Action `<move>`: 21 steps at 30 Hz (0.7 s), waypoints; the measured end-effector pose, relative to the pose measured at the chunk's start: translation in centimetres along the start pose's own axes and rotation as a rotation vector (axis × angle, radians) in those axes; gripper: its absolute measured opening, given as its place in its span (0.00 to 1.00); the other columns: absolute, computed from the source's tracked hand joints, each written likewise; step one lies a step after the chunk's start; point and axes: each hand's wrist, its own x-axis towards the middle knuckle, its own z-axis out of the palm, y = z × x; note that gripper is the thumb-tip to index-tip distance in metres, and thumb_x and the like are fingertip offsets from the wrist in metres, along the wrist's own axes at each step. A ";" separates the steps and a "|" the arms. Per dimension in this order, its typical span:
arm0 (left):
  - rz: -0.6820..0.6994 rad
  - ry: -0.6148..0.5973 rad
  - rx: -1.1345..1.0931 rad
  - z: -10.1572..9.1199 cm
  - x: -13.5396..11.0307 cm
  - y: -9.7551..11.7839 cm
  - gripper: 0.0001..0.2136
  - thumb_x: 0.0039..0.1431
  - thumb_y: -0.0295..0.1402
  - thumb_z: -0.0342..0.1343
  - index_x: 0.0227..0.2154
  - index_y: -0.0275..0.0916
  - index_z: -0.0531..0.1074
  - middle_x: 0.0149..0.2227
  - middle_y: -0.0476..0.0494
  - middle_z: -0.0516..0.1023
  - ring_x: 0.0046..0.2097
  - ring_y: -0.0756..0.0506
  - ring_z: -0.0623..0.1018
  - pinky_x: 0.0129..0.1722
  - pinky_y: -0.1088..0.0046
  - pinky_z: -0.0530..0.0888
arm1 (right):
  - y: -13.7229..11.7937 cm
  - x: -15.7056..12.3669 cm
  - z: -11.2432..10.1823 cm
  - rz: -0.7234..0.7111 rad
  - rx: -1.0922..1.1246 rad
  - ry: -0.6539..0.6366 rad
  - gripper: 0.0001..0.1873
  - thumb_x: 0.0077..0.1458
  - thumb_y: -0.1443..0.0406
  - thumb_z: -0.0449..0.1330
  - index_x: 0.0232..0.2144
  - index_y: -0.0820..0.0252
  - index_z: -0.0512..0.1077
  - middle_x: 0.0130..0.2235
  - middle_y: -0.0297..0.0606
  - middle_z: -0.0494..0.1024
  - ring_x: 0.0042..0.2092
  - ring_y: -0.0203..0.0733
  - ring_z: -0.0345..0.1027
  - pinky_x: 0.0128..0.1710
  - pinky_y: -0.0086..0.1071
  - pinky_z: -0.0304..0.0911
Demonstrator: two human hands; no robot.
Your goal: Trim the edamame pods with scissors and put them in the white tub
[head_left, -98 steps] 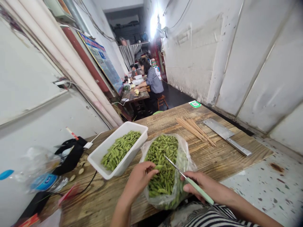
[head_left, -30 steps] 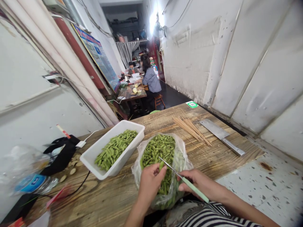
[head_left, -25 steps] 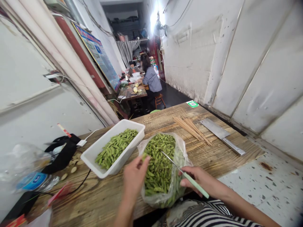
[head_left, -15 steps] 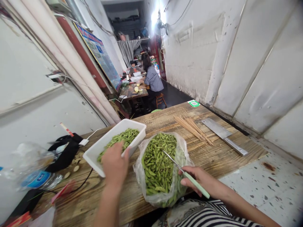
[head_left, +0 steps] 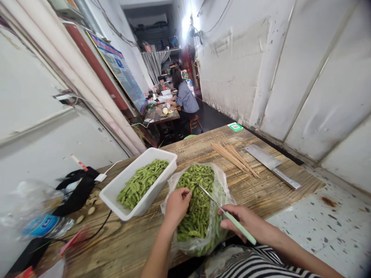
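My left hand (head_left: 178,202) is over the left side of a clear plastic bag (head_left: 222,181) full of green edamame pods (head_left: 199,210). Its fingers are curled in a pinch; whatever lies between them is hidden. In my right hand (head_left: 239,220) are scissors (head_left: 240,227) with a pale green handle, seen edge-on. Their narrow metal blades point up and left across the pods. Left of the bag stands a white plastic tub (head_left: 111,204), partly filled with more edamame pods (head_left: 143,181).
Thin wooden skewers (head_left: 236,158) and a cleaver (head_left: 272,164) lie on the wooden table (head_left: 199,150) at right. A water bottle (head_left: 48,226), a black cable and a black holder (head_left: 69,197) crowd the left. Two people sit at a farther table.
My left hand has moved right, from over the white tub to the bag of pods, and its fingers are now pinched. My right hand has stayed about where it was with the scissors.
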 end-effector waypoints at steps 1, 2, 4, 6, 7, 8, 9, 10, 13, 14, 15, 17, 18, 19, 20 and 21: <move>-0.011 -0.007 -0.045 -0.3 -0.5 0.1 0.10 0.53 0.34 0.52 0.29 0.37 0.76 0.28 0.43 0.79 0.31 0.44 0.75 0.34 0.70 0.69 | 0.0 0.0 0.0 -0.004 0.012 -0.007 0.25 0.53 0.47 0.57 0.40 0.63 0.66 0.19 0.24 0.61 0.17 0.29 0.55 0.14 0.20 0.50; -0.032 -0.022 -0.120 -0.6 -1.1 0.3 0.11 0.54 0.36 0.52 0.31 0.37 0.76 0.28 0.44 0.79 0.30 0.45 0.75 0.32 0.71 0.69 | 0.0 0.0 0.0 -0.010 0.023 -0.016 0.25 0.54 0.46 0.56 0.40 0.62 0.65 0.18 0.24 0.61 0.17 0.29 0.55 0.14 0.20 0.51; -0.110 -0.065 -0.358 -0.9 -2.1 0.8 0.14 0.51 0.40 0.55 0.34 0.35 0.75 0.26 0.46 0.77 0.27 0.47 0.74 0.28 0.73 0.69 | -0.1 -0.1 0.1 -0.022 0.039 -0.038 0.25 0.54 0.45 0.55 0.39 0.62 0.65 0.17 0.24 0.61 0.17 0.29 0.55 0.14 0.19 0.52; -0.207 -0.097 -0.632 -1.0 -2.9 1.3 0.17 0.47 0.41 0.59 0.37 0.34 0.75 0.23 0.49 0.75 0.25 0.49 0.72 0.25 0.75 0.68 | -0.2 -0.1 0.2 -0.025 0.043 -0.052 0.26 0.54 0.45 0.54 0.40 0.62 0.65 0.17 0.23 0.61 0.16 0.29 0.55 0.13 0.20 0.52; -0.242 -0.102 -0.739 -1.0 -3.1 1.5 0.18 0.45 0.41 0.62 0.37 0.34 0.75 0.22 0.50 0.74 0.24 0.50 0.71 0.24 0.76 0.68 | -0.3 -0.2 0.2 -0.025 0.036 -0.053 0.27 0.54 0.45 0.54 0.40 0.62 0.64 0.17 0.23 0.61 0.16 0.29 0.55 0.13 0.20 0.53; -0.259 -0.099 -0.804 -1.0 -3.3 1.7 0.19 0.43 0.40 0.63 0.37 0.34 0.75 0.22 0.51 0.73 0.24 0.51 0.71 0.23 0.77 0.67 | -0.3 -0.2 0.2 -0.027 0.022 -0.052 0.27 0.54 0.45 0.54 0.41 0.62 0.64 0.17 0.23 0.61 0.16 0.29 0.55 0.13 0.20 0.53; -0.266 -0.090 -0.848 -1.0 -3.5 1.8 0.19 0.42 0.40 0.64 0.37 0.34 0.75 0.21 0.51 0.73 0.23 0.51 0.70 0.22 0.78 0.66 | -0.4 -0.3 0.2 -0.032 0.002 -0.053 0.26 0.55 0.45 0.54 0.40 0.62 0.65 0.17 0.24 0.62 0.16 0.29 0.56 0.14 0.20 0.53; -0.268 -0.081 -0.879 -0.9 -3.6 1.9 0.19 0.42 0.40 0.65 0.37 0.34 0.75 0.22 0.51 0.73 0.23 0.52 0.70 0.22 0.79 0.66 | -0.4 -0.3 0.2 -0.039 -0.021 -0.053 0.25 0.55 0.46 0.54 0.40 0.62 0.65 0.18 0.24 0.62 0.17 0.29 0.57 0.14 0.20 0.54; -0.261 -0.057 -0.914 -1.0 -3.8 2.2 0.19 0.41 0.39 0.66 0.36 0.34 0.76 0.22 0.51 0.73 0.23 0.53 0.69 0.22 0.79 0.66 | -0.5 -0.4 0.0 -0.056 -0.083 -0.056 0.22 0.57 0.47 0.54 0.36 0.62 0.65 0.19 0.26 0.63 0.18 0.30 0.58 0.15 0.20 0.54; -0.257 -0.057 -0.910 -1.0 -3.8 2.3 0.19 0.41 0.39 0.66 0.36 0.34 0.76 0.22 0.52 0.73 0.23 0.53 0.69 0.21 0.79 0.66 | -0.5 -0.5 0.0 -0.059 -0.098 -0.055 0.22 0.57 0.48 0.54 0.35 0.62 0.65 0.19 0.26 0.64 0.18 0.30 0.59 0.15 0.20 0.54; -0.252 -0.067 -0.901 -1.1 -3.9 2.5 0.19 0.41 0.39 0.66 0.36 0.33 0.76 0.21 0.52 0.72 0.23 0.53 0.69 0.21 0.79 0.66 | -0.5 -0.5 0.0 -0.060 -0.108 -0.055 0.22 0.57 0.48 0.54 0.35 0.62 0.65 0.19 0.26 0.64 0.18 0.30 0.59 0.15 0.20 0.55; -0.243 -0.095 -0.876 -1.1 -4.1 2.8 0.18 0.41 0.39 0.66 0.35 0.33 0.76 0.20 0.52 0.72 0.22 0.53 0.69 0.21 0.79 0.65 | -0.6 -0.6 0.0 -0.066 -0.120 -0.058 0.22 0.57 0.48 0.54 0.35 0.63 0.65 0.19 0.26 0.64 0.19 0.30 0.59 0.16 0.20 0.54; -0.241 -0.107 -0.866 -1.1 -4.2 3.0 0.18 0.41 0.39 0.66 0.34 0.33 0.76 0.19 0.52 0.72 0.22 0.53 0.69 0.21 0.79 0.65 | -0.6 -0.6 0.0 -0.071 -0.123 -0.062 0.22 0.57 0.48 0.54 0.36 0.63 0.65 0.19 0.26 0.64 0.19 0.30 0.59 0.16 0.20 0.54; -0.239 -0.114 -0.860 -1.1 -4.3 3.1 0.18 0.41 0.40 0.66 0.33 0.33 0.76 0.19 0.51 0.72 0.22 0.53 0.69 0.21 0.79 0.65 | -0.8 -0.6 0.1 -0.075 -0.129 -0.065 0.22 0.58 0.48 0.53 0.37 0.63 0.66 0.19 0.26 0.63 0.19 0.30 0.59 0.16 0.20 0.54; -0.240 -0.121 -0.855 -1.1 -4.4 3.2 0.18 0.40 0.40 0.66 0.33 0.33 0.76 0.20 0.51 0.73 0.21 0.53 0.69 0.20 0.78 0.65 | -0.9 -0.6 0.1 -0.079 -0.137 -0.067 0.22 0.58 0.49 0.53 0.38 0.63 0.66 0.19 0.26 0.63 0.19 0.30 0.59 0.16 0.20 0.54; -0.241 -0.126 -0.851 -1.1 -4.4 3.3 0.18 0.40 0.40 0.65 0.33 0.33 0.76 0.20 0.51 0.73 0.21 0.53 0.69 0.20 0.78 0.65 | -1.0 -0.6 0.1 -0.083 -0.148 -0.066 0.22 0.58 0.49 0.53 0.38 0.64 0.66 0.20 0.27 0.64 0.19 0.30 0.59 0.16 0.21 0.54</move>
